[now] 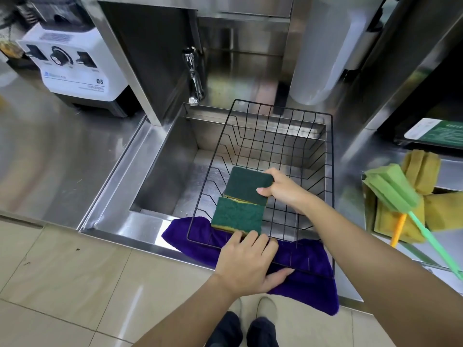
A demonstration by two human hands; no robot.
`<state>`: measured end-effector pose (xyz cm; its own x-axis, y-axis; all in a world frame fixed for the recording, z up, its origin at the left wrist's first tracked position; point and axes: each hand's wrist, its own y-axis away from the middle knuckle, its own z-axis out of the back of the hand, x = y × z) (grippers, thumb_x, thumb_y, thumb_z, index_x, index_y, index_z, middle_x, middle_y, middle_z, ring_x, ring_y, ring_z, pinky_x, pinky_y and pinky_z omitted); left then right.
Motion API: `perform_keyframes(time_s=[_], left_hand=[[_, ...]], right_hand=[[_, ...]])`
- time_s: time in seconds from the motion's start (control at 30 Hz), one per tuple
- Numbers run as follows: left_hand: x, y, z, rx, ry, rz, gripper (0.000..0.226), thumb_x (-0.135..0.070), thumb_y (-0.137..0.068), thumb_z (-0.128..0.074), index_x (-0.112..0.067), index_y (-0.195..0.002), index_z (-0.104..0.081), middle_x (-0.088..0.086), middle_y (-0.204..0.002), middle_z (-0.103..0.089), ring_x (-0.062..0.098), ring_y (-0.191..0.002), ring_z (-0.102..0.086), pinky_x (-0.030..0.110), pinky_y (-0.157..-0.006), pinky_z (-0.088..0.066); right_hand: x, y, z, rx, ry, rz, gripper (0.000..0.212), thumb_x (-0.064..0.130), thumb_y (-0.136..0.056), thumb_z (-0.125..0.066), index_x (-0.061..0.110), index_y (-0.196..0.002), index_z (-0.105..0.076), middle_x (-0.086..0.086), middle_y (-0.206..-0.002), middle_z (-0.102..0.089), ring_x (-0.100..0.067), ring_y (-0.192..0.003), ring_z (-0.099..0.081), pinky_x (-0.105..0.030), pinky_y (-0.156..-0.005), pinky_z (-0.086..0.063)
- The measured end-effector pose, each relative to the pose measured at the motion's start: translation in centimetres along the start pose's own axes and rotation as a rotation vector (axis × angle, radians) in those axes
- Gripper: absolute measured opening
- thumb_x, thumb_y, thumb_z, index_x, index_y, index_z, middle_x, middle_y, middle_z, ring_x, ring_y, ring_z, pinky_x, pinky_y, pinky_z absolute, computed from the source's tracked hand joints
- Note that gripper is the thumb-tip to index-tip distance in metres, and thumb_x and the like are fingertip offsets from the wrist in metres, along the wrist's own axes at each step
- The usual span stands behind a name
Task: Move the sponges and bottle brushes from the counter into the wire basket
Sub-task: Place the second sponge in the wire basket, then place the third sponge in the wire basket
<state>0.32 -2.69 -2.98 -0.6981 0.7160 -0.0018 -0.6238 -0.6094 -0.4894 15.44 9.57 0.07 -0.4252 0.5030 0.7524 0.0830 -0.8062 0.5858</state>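
The black wire basket [310,146] sits tilted over the steel sink [160,166], its near edge resting on a purple cloth [300,259] — a hard push could make it slide or tip into the sink. The left hand [246,261] lies on the near rim, fingers curled against the near green-and-yellow sponge [236,217]; the right hand [283,190] pinches the far sponge [246,186] inside the basket. The green bottle brush [390,187] and yellow sponges [423,169] wait on the right counter — the long handle may snag the wires.

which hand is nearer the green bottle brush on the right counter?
Right. The right hand is inside the wire basket holding a sponge, closer to the green bottle brush. The left hand grips the basket's near rim, farther away.
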Motion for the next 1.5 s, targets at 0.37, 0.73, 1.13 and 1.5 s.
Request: perform_keyframes(time_s=[0.37,0.73,1.13,1.5], left_hand=[[0.0,-0.1,0.0,-0.019,0.007,-0.008,0.051,-0.059,-0.09,-0.047,-0.011,-0.083,-0.063,0.001,-0.072,-0.054,0.02,-0.064,-0.047,0.031,-0.057,-0.036],[-1.8,-1.5,0.1,0.112,0.01,-0.01,0.058,-0.065,-0.09,-0.039,-0.013,-0.082,-0.064,0.001,-0.073,-0.058,0.021,-0.066,-0.053,0.033,-0.06,-0.043],[-6.0,-3.6,-1.4,0.129,0.052,-0.063,0.053,-0.06,-0.087,-0.042,-0.013,-0.077,-0.064,0.002,-0.07,-0.06,0.023,-0.06,-0.057,0.032,-0.052,-0.046],[-6.0,-3.6,-1.5,0.098,0.029,-0.071,0.052,-0.06,-0.087,-0.045,-0.012,-0.074,-0.061,0.003,-0.067,-0.057,0.023,-0.059,-0.056,0.035,-0.052,-0.045]], right_hand=[[-0.3,0.4,0.2,0.033,0.333,0.068,0.049,0.032,-0.095,-0.046,0.025,-0.142,-0.033,-0.008,-0.147,-0.032,-0.028,-0.136,-0.03,-0.043,-0.114,-0.024],[1.1,4.6,2.6,-0.325,0.399,0.292,0.045,0.026,-0.095,-0.047,0.012,-0.137,-0.04,-0.01,-0.137,-0.046,-0.022,-0.116,-0.052,-0.037,-0.104,-0.041],[-4.9,11.6,14.1,-1.197,0.187,0.21,0.027,0.005,-0.091,-0.043,0.003,-0.112,-0.059,-0.015,-0.115,-0.061,-0.032,-0.108,-0.055,-0.041,-0.095,-0.043],[-14.6,14.5,18.9,-0.635,0.903,-0.436,0.07,0.02,-0.082,-0.06,0.035,-0.142,-0.025,-0.007,-0.158,-0.004,-0.029,-0.147,0.002,-0.053,-0.111,-0.018]])
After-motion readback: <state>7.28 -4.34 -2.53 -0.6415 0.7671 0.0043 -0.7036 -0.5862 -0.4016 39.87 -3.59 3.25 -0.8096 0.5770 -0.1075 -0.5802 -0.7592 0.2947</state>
